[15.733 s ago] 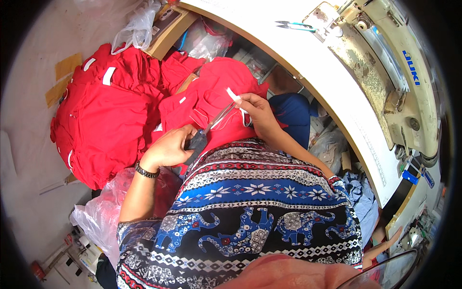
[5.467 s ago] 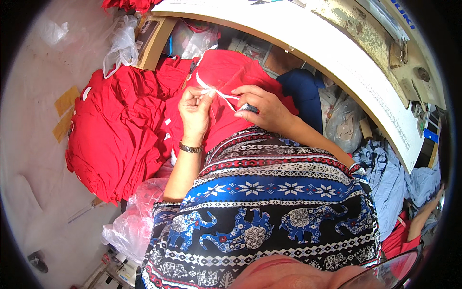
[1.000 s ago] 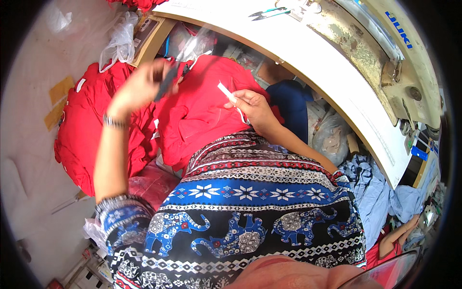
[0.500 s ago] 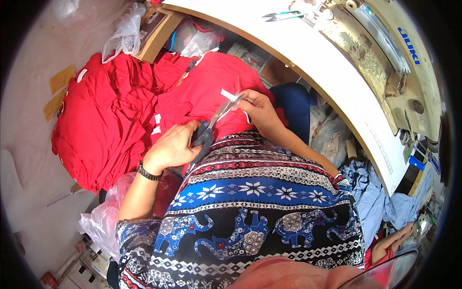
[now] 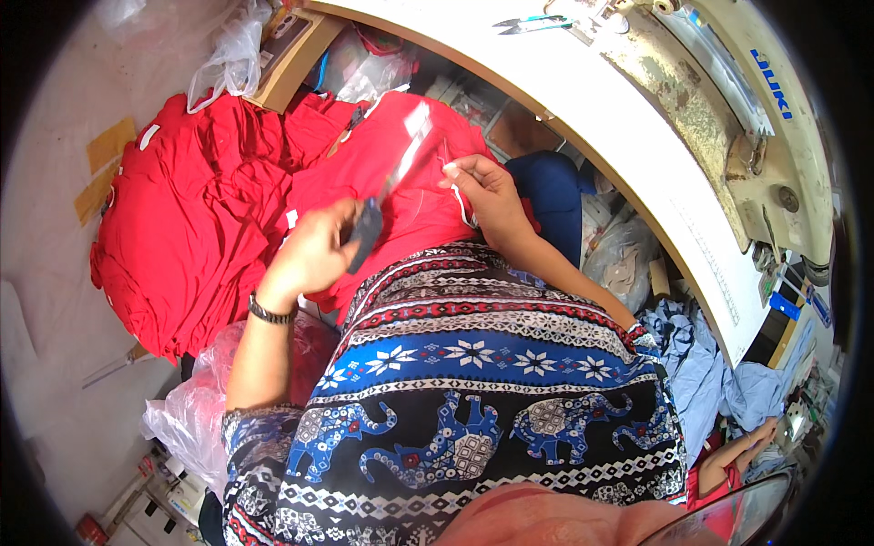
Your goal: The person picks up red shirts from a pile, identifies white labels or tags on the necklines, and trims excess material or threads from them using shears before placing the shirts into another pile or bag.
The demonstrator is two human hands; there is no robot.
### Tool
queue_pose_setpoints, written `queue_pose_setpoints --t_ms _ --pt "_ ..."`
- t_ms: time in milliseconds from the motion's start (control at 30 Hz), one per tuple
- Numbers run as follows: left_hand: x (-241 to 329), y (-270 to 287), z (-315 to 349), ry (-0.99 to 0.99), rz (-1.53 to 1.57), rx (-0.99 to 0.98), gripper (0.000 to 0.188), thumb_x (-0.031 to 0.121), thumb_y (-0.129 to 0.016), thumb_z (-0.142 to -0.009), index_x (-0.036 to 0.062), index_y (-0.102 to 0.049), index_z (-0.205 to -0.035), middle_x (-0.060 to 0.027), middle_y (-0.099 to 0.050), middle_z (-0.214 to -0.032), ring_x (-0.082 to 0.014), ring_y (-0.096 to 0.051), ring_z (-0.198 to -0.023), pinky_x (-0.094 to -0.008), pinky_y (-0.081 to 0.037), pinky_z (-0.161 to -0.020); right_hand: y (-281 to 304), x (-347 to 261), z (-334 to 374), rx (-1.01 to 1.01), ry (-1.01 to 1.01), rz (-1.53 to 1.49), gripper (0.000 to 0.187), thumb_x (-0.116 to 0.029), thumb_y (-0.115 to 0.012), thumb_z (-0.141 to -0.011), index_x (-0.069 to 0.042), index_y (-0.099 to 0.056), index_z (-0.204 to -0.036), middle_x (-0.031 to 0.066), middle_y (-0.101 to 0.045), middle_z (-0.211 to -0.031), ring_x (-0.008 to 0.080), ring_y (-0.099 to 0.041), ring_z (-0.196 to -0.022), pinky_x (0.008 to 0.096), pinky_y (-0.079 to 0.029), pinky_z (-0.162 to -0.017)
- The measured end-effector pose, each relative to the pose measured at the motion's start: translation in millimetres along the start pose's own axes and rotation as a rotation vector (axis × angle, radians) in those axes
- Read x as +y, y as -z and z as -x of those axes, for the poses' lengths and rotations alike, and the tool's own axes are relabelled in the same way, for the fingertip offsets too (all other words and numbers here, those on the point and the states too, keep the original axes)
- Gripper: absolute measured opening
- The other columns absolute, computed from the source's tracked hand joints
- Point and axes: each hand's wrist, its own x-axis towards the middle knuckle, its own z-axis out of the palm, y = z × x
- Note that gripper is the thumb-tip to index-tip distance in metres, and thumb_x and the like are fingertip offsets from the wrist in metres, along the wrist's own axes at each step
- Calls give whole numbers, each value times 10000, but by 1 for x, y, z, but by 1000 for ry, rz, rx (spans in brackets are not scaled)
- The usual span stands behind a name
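My left hand [image 5: 317, 250] is closed round the dark handles of a pair of scissors [image 5: 368, 229]. Their blades point away over the red cloth [image 5: 401, 132] on my lap and are smeared by motion. A bright, blurred white patch [image 5: 417, 118] shows at the blade tips; whether it is a label or glare I cannot tell. My right hand [image 5: 490, 196] pinches at the right side of the cloth. Something small and pale shows at its fingertips, too small to name. Just below them, a narrow white strip [image 5: 464, 207] curves along the cloth.
A heap of red garments [image 5: 191, 227] lies on the left, with a clear plastic bag [image 5: 196, 414] below it. The white sewing table [image 5: 637, 136] curves along the right, bearing thread snips [image 5: 533, 25] and a sewing machine [image 5: 774, 182]. Blue cloth [image 5: 687, 355] lies at lower right.
The scissors have swung up and away from my right hand, their blades now farther from its fingers. The white piece that was between the blades and those fingers no longer shows there.
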Motion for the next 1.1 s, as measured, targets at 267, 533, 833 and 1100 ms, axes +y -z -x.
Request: queue_pose_setpoints --t_ms 267,533,833,1100 --pt "52 77 -121 -341 -378 373 316 200 -647 -824 -15 -630 -1056 -150 -688 -886 -220 -653 -798 -339 -508 -752 10 3 2 -11 -93 -9 145 -115 -602 -941 -15 -623 -1044 59 -683 -960 128 -648 -930 253 -468 -845" --pt "100 105 -179 -319 -464 181 346 226 -643 -799 -56 -615 -998 -129 -634 -785 -202 -614 -740 -316 -494 -718 12 -1 8 3 -44 -46 153 -153 -598 -941 -26 -656 -1003 29 -707 -920 23 -553 -707 179 -406 -575" --pt "26 55 -10 -62 -297 -176 391 137 -666 -747 -13 -575 -1096 -209 -631 -843 -340 -642 -811 -405 -491 -728 6 -6 5 -19 -71 -154 153 -141 -603 -934 -22 -663 -1010 50 -702 -898 57 -606 -786 192 -448 -656" --pt "4 12 -7 -75 -178 -162 413 126 -658 -737 -14 -543 -1109 -243 -625 -846 -420 -615 -839 -465 -470 -711 0 -7 5 -149 12 -22 139 -107 -612 -900 -23 -681 -987 10 -684 -841 30 -530 -673 185 -390 -584"
